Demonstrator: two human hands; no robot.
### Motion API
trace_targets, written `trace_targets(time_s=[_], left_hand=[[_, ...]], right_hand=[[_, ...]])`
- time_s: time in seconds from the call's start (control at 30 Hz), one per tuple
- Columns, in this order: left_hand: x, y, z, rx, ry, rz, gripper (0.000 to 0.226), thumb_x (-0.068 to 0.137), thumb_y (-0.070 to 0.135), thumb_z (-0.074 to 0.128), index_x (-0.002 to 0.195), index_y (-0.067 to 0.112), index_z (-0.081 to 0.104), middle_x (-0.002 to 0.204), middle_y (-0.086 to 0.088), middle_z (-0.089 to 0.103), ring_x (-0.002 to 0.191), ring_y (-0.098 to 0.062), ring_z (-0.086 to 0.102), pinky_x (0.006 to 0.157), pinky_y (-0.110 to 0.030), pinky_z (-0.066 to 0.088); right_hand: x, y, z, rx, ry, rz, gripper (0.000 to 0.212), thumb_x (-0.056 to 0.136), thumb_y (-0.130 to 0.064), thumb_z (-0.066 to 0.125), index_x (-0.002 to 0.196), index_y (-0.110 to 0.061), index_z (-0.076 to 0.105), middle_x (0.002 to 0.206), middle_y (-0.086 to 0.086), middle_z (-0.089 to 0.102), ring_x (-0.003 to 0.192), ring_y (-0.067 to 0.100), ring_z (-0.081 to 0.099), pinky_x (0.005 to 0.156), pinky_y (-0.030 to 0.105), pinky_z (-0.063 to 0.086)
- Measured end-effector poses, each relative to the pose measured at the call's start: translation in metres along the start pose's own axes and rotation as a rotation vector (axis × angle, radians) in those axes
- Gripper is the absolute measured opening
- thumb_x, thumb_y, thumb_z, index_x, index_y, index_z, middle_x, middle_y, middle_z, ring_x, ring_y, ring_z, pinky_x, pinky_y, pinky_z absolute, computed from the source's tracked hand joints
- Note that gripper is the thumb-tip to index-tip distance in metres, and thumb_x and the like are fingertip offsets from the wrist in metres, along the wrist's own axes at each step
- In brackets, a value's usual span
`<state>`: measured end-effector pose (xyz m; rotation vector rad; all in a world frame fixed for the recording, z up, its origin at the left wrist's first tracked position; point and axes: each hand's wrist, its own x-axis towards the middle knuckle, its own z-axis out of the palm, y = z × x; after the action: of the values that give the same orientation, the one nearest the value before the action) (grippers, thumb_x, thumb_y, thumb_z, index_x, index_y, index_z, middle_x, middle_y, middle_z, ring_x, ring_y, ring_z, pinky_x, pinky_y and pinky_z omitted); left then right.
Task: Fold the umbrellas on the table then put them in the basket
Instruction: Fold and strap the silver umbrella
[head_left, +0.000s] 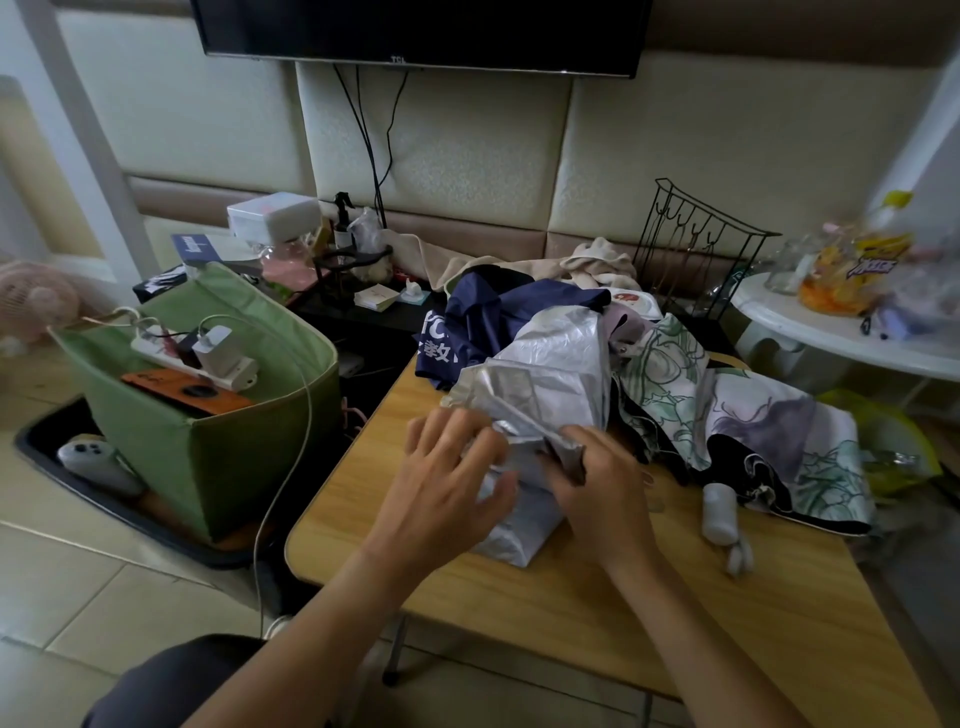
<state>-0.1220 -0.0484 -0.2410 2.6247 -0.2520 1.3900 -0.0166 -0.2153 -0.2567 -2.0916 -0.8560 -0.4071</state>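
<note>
- The wooden counter (571, 613) fills the lower right of your view, with 3 umbrellas heaped on its far half.
- The green basket (208, 447) stands on the floor to the left of the counter, well apart from the umbrellas; a white power strip (208, 358) and an orange case (187, 392) lie across its open top.
- The floral umbrella (753, 426) sprawls unfolded on the right side of the counter, its pale handle (719, 512) lying on the wood near you.
- The navy umbrella (498, 317) sits crumpled at the far edge, behind the silver one and touching it.
- The silver umbrella (545, 384) lies in the middle of the counter, directly under your hands, its canopy still loose and creased.
- Your left hand (452, 483) lies on the silver fabric with fingers spread and only lightly bent, a wide grip pressing the cloth rather than clutching it.
- Your right hand (602, 483) curls around a bunched fold of the silver canopy, its grip holding that fold just beside your left fingertips.
</note>
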Motion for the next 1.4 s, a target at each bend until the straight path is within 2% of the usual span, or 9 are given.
trace_targets(time_s=[0.23,0.33,0.53,0.67,0.77,0.9,1.03,1.2,1.4], left_hand=[[-0.018,-0.013,0.004,-0.266,-0.765,0.062,0.030,0.082,0.047,0.078,0.105,0.033,0.065,0.111,0.015,0.057,0.105,-0.006,0.053,0.092,-0.025,0.045],[-0.015,-0.016,0.007,-0.207,-0.670,0.098,0.011,0.089,0.034,0.072,0.100,0.032,0.071,0.105,0.013,0.062,0.102,-0.006,0.056,0.089,-0.024,0.048],[-0.006,-0.012,0.012,-0.218,-0.510,-0.033,0.013,0.094,0.029,0.060,0.095,0.026,0.073,0.098,0.012,0.064,0.088,-0.005,0.059,0.077,-0.020,0.045],[0.002,-0.012,0.010,-0.277,-0.412,-0.172,0.013,0.096,0.028,0.059,0.096,0.024,0.071,0.096,0.014,0.064,0.078,-0.002,0.058,0.068,-0.015,0.044],[0.003,-0.015,0.012,-0.277,-0.382,-0.226,0.013,0.097,0.028,0.059,0.094,0.022,0.071,0.093,0.012,0.062,0.079,-0.006,0.057,0.065,-0.023,0.044],[0.003,-0.013,0.014,-0.267,-0.366,-0.213,0.015,0.100,0.026,0.057,0.097,0.022,0.070,0.096,0.011,0.063,0.083,-0.008,0.059,0.066,-0.026,0.045],[0.004,-0.013,0.011,-0.242,-0.390,-0.160,0.023,0.103,0.036,0.052,0.107,0.024,0.071,0.104,0.010,0.066,0.091,-0.009,0.061,0.072,-0.031,0.052],[-0.004,-0.011,-0.001,-0.090,-0.539,-0.091,0.061,0.075,0.040,0.084,0.131,0.033,0.062,0.129,0.013,0.065,0.119,-0.011,0.060,0.096,-0.030,0.051],[-0.016,-0.019,-0.015,0.004,-0.360,-0.243,0.022,0.080,0.021,0.083,0.098,0.032,0.079,0.101,0.014,0.073,0.090,-0.010,0.069,0.073,-0.030,0.055]], right_hand=[[0.008,0.013,0.007,-0.049,-0.007,0.029,0.017,0.092,-0.027,0.077,0.099,-0.013,0.072,0.078,-0.016,0.050,0.064,0.002,0.052,0.059,0.013,0.039],[0.011,0.012,0.006,-0.047,-0.036,-0.004,0.016,0.091,-0.026,0.076,0.103,-0.014,0.074,0.089,-0.009,0.058,0.071,0.008,0.058,0.063,0.031,0.052],[0.008,0.008,-0.004,0.021,-0.173,-0.033,0.027,0.092,-0.026,0.074,0.118,-0.021,0.072,0.104,-0.009,0.064,0.094,0.009,0.062,0.080,0.034,0.055],[-0.002,0.003,-0.018,0.148,-0.334,-0.026,0.057,0.092,-0.032,0.065,0.141,-0.044,0.039,0.135,-0.019,0.052,0.123,-0.002,0.051,0.096,0.016,0.043],[-0.011,0.000,-0.022,0.186,-0.319,-0.107,0.069,0.085,-0.030,0.064,0.133,-0.052,0.022,0.139,-0.015,0.044,0.117,0.005,0.056,0.093,0.027,0.052],[-0.015,-0.002,-0.018,0.065,-0.159,-0.305,0.063,0.084,-0.041,0.076,0.128,-0.027,0.032,0.141,-0.006,0.046,0.098,0.012,0.062,0.071,0.034,0.058],[-0.013,-0.006,-0.018,0.007,-0.079,-0.231,0.067,0.087,-0.048,0.076,0.137,-0.028,0.036,0.124,-0.007,0.062,0.095,0.001,0.062,0.076,0.020,0.055],[-0.008,-0.002,-0.016,-0.067,-0.025,-0.256,0.024,0.088,-0.017,0.079,0.109,-0.019,0.069,0.101,-0.012,0.064,0.087,0.004,0.062,0.074,0.014,0.047],[-0.008,-0.002,-0.018,0.027,-0.117,-0.277,0.016,0.084,-0.016,0.078,0.098,-0.021,0.072,0.102,-0.011,0.056,0.098,0.009,0.058,0.082,0.017,0.044]])
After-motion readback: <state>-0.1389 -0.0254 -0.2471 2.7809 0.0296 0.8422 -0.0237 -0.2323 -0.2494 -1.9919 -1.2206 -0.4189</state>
